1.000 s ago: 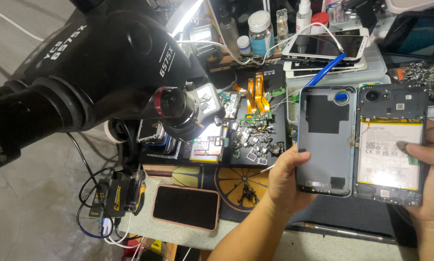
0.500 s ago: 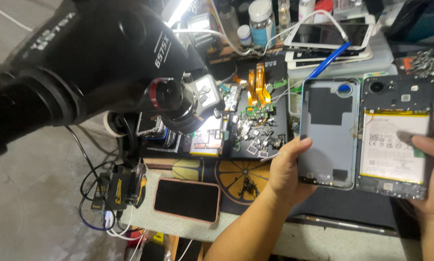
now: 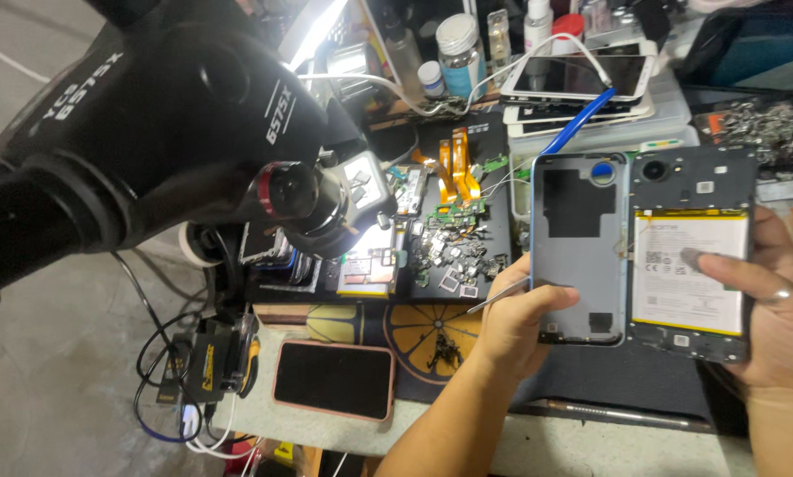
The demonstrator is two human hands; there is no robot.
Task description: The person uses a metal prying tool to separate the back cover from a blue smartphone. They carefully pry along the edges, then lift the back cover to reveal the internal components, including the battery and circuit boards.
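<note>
My left hand [image 3: 513, 320] grips the lower left edge of a grey phone back cover [image 3: 580, 247] with a blue rim, and a thin metal tool [image 3: 495, 296] sticks out between its fingers. My right hand [image 3: 772, 309] holds an opened phone body [image 3: 692, 252] from the right, its thumb lying across the white battery [image 3: 690, 272]. The cover and the phone body lie side by side, inner faces up, over a dark mat [image 3: 626, 384].
A large black microscope head [image 3: 176, 141] looms at upper left, lit below. Small circuit boards and orange flex cables [image 3: 454, 221] crowd a black tray. A pink-cased phone [image 3: 335, 378] lies face up at the front. Stacked phones [image 3: 582, 88], bottles [image 3: 458, 53] and cables sit behind.
The view has shifted slightly; both hands keep their hold on the cover and phone body, which sit a little lower and more to the right of the microscope.
</note>
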